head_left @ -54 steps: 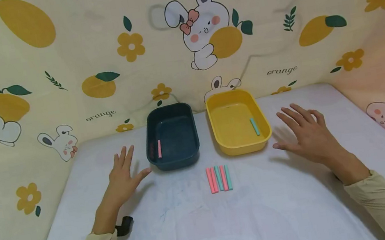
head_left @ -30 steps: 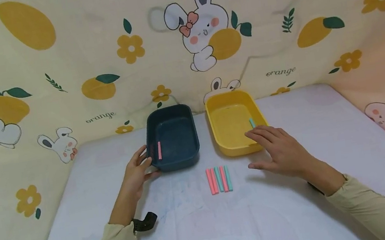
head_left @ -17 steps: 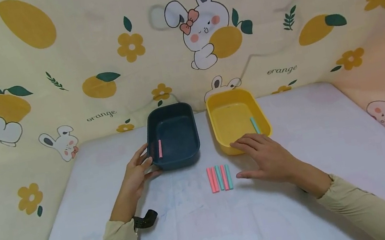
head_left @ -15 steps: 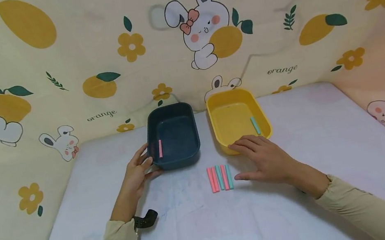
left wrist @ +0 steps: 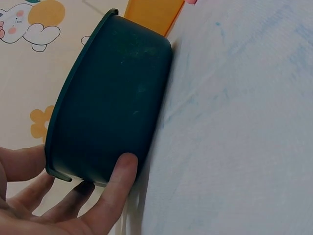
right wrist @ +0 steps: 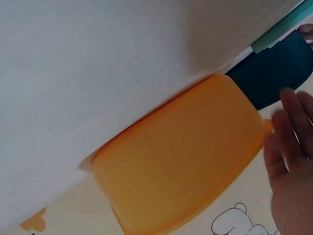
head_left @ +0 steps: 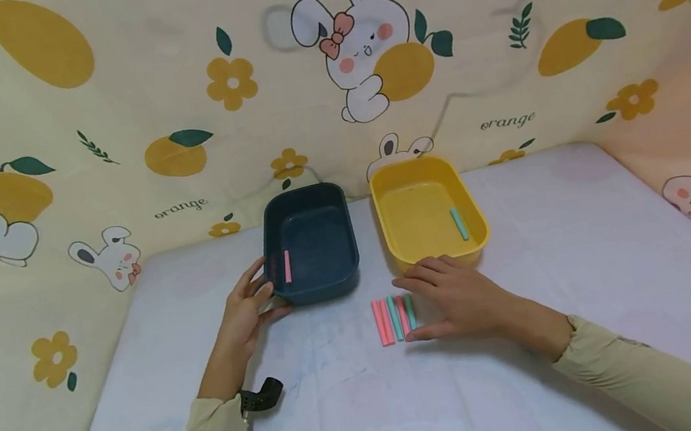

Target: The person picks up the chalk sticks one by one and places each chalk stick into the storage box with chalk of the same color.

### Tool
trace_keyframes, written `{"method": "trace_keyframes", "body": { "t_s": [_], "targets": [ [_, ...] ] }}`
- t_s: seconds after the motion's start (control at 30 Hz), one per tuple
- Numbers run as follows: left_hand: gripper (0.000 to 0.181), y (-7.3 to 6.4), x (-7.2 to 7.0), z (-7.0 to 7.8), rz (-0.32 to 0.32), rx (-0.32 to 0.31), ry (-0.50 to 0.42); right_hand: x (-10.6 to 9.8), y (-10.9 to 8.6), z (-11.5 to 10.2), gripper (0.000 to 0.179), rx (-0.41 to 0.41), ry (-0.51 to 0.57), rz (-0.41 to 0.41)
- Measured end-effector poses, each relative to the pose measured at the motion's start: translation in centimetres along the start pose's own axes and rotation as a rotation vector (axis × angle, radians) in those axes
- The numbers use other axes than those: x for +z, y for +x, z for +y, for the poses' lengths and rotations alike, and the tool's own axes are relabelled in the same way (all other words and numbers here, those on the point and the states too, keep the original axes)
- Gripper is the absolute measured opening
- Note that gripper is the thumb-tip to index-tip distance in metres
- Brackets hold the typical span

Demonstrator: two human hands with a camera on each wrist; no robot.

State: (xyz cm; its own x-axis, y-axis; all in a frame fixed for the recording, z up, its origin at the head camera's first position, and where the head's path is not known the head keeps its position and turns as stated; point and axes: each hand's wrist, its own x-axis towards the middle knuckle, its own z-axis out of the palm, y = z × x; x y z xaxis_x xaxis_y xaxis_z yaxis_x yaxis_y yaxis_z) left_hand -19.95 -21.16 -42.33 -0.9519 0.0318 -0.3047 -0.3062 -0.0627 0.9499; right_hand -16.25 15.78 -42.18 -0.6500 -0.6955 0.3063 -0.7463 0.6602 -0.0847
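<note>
My left hand [head_left: 242,324] grips the near left corner of a dark blue plastic bin [head_left: 350,244], fingers against its wall and rim in the left wrist view. One pink chalk stick [head_left: 288,266] lies inside this bin. Several chalk sticks lie side by side on the table in front of the bins, three pink sticks [head_left: 379,324] and two teal sticks [head_left: 394,318]. Over the right end of that row hovers my right hand [head_left: 465,298], thumb and fingers apart with nothing between them. Its fingertips partly cover the rightmost sticks.
A yellow bin [head_left: 389,239] stands right of the dark blue one, with one teal chalk stick [head_left: 459,224] in it. Behind both hangs a patterned cloth backdrop [head_left: 291,119]. A white cloth [head_left: 363,421] covers the table. A black wrist device [head_left: 263,395] sticks out from the left wrist.
My left hand has reached right to the dark blue bin and taken hold of its corner. My right hand has moved left and down from beside the yellow bin to the chalk row.
</note>
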Motion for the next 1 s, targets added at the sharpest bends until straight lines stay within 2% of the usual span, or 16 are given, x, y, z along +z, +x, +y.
{"method": "trace_keyframes", "body": {
  "t_s": [0.23,0.37,0.6,1.0],
  "targets": [
    [0.060,-0.2,-0.1,-0.1,-0.002,-0.010,-0.038,0.4,0.7,-0.5,0.091,0.117,0.042,-0.249],
    [0.060,-0.3,-0.2,-0.1,-0.002,-0.009,-0.031,0.8,1.0,-0.8,0.091,0.157,0.039,-0.338],
    [0.060,-0.2,-0.2,0.1,0.003,-0.007,-0.024,1.1,1.2,-0.9,0.087,0.144,-0.011,-0.344],
    [0.061,-0.1,-0.3,0.1,-0.017,0.001,-0.005,1.2,1.1,-0.8,0.082,0.142,-0.030,-0.362]
  ]
}}
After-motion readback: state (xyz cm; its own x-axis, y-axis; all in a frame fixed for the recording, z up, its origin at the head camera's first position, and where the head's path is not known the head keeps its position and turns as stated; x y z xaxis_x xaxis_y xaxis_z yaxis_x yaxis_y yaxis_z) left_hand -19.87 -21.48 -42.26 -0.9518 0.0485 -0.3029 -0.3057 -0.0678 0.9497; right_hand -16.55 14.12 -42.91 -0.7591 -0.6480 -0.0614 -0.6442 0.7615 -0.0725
